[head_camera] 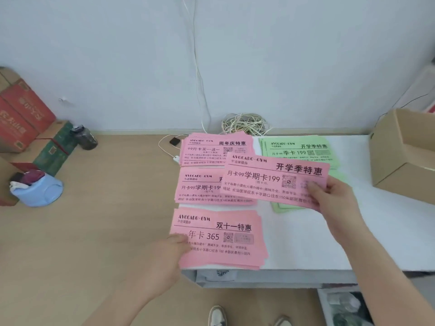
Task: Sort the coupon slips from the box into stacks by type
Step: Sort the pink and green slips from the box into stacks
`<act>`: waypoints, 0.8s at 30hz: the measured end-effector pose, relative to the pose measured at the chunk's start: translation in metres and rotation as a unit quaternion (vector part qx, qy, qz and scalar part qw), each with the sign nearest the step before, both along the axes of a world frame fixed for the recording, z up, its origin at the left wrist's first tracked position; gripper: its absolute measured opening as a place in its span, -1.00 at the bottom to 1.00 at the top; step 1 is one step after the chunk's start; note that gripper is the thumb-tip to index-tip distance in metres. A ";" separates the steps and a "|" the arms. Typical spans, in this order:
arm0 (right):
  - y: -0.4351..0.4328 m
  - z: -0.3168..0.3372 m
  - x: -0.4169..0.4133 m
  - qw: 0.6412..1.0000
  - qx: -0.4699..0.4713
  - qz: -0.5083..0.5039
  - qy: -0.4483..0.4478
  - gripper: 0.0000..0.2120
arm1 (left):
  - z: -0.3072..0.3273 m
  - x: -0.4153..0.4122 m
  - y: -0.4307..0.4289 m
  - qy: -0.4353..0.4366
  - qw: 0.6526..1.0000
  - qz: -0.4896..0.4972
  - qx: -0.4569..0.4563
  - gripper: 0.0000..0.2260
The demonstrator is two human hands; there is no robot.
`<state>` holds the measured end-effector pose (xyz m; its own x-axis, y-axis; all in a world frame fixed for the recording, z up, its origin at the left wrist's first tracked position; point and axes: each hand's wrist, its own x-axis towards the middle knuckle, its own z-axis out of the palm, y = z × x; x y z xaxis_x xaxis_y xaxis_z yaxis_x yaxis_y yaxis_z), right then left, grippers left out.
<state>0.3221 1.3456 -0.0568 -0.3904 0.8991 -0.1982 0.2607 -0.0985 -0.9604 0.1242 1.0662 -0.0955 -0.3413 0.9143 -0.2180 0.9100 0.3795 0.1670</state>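
**Pink slip held above the sorted stacks**

Head view: the right hand (329, 196) pinches a pink slip (275, 180) by its right end, holding it over the middle pink stack (200, 189) and a green stack (282, 207) beneath it. The left hand (174, 248) lies flat, fingers spread, on the left edge of the nearest pink stack (226, 241). Farther back sit another pink stack (211, 149) and a second green stack (299, 149). All rest on a white worktop (329, 243). An open cardboard box (400, 156) stands at the right.
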 end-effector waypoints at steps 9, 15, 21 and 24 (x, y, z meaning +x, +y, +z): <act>-0.038 -0.007 -0.043 0.998 -0.035 0.047 -0.004 -0.83 | 0.042 -0.023 0.047 -0.538 0.726 0.342 0.259 -0.77; -0.059 -0.013 -0.060 0.990 -0.084 0.108 -0.012 -0.73 | 0.029 -0.050 0.056 -0.453 0.747 0.404 0.272 -0.95; -0.054 -0.029 -0.067 0.969 0.080 0.118 -0.204 -0.64 | 0.006 -0.124 0.058 -0.440 0.632 0.510 0.383 -0.91; -0.047 -0.031 -0.078 0.943 0.122 0.162 -0.262 -0.61 | -0.002 -0.121 0.068 -0.441 0.656 0.499 0.355 -0.95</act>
<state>0.2442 1.2987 -0.0881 -0.5590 0.7927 -0.2433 0.6844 0.2755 -0.6750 0.0034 1.1342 -0.0977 -0.8747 0.3090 -0.3734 -0.3020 0.2552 0.9185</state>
